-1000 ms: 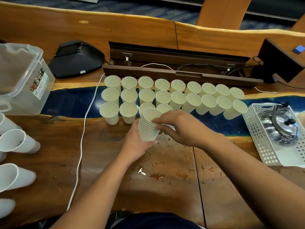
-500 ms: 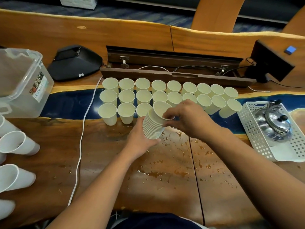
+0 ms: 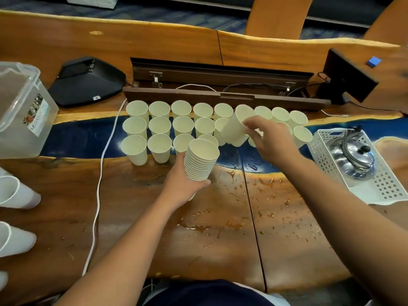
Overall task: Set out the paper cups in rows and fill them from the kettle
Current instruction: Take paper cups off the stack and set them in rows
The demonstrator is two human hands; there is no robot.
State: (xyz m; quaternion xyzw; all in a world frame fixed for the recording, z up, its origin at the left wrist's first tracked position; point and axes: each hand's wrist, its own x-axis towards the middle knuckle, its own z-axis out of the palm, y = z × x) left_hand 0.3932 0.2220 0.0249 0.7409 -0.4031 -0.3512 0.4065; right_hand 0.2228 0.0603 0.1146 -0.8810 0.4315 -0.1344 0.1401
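While my left hand (image 3: 185, 184) wraps its fingers round the nested stack of pale paper cups (image 3: 201, 160) just above the wet wooden desk (image 3: 220, 239), my right hand (image 3: 272, 142) pinches a single pale paper cup (image 3: 235, 127), tilted, mouth leaning away from me. The open slot in the near row lies just below and nearer me than that cup, so my right hand is closer. The steel kettle (image 3: 353, 157) waits in the white perforated basket (image 3: 388, 186), far right.
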